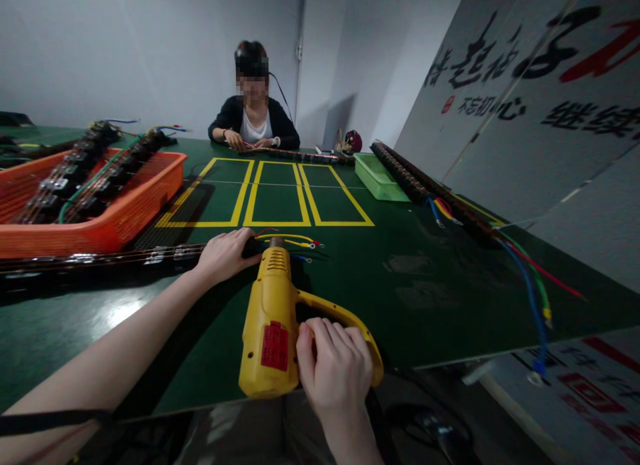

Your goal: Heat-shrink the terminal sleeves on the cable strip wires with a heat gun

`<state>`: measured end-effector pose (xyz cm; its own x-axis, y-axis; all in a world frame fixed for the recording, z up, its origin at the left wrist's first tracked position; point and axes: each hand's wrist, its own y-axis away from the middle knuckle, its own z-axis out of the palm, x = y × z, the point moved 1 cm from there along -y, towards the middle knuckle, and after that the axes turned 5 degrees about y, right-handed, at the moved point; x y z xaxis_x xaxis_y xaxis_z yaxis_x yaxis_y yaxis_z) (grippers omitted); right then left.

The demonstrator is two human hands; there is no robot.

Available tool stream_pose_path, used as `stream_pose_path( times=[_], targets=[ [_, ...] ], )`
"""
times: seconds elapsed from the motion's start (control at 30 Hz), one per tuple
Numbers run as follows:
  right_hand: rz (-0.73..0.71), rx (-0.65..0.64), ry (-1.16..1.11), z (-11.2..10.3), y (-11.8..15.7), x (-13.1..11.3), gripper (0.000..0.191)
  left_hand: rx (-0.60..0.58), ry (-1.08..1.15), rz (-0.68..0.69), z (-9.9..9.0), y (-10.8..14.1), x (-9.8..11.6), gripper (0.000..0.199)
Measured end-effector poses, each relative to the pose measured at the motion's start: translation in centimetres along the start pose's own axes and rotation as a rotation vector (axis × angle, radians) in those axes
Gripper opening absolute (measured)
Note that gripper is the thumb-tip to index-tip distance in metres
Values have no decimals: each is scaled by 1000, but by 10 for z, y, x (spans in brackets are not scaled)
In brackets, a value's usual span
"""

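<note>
My right hand (336, 361) is wrapped around the handle of a yellow heat gun (273, 305) with a red label. The gun's metal nozzle points away from me, at the wires beyond it. My left hand (226, 255) closes over the end of a long black bar-shaped assembly (125, 263) with copper-coloured wires along it, lying across the table at left. From that end come yellow wires (287, 239) and a blue wire (300, 259) tipped with ring terminals, plus a thin red wire. The nozzle partly hides these wires, and my left fingertips are hard to see.
An orange basket (159, 191) at left holds similar assemblies. Yellow tape rectangles (277, 223) mark the green table (400, 305). At right, more assemblies (425, 185) lean across a green basket (377, 178), their wires overhanging the front edge. A person (254, 118) sits opposite, hands on wires.
</note>
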<state>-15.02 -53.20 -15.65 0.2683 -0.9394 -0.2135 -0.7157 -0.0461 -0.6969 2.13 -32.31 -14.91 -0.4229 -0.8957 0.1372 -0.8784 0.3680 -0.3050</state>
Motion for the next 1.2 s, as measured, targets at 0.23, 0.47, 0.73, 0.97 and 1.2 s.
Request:
stream_pose_path(
  times=[0.23,0.47,0.73,0.97,1.2],
  targets=[
    [-26,0,-30,0,2,3,30,-15,22,-3,-3,1,0,46],
    [-32,-23,-58,-5,0,11,30,-175,396,68,-7,-27,-16,43],
    [-13,-15,1,-11,-1,28,29,-529,797,-16,-9,-53,-31,41],
    [-35,-71,20,-16,-3,30,27,-461,1124,-20,-8,-51,-39,29],
    [-38,-91,33,-20,-3,34,27,-373,1034,-97,-8,-50,-21,41]
  ],
)
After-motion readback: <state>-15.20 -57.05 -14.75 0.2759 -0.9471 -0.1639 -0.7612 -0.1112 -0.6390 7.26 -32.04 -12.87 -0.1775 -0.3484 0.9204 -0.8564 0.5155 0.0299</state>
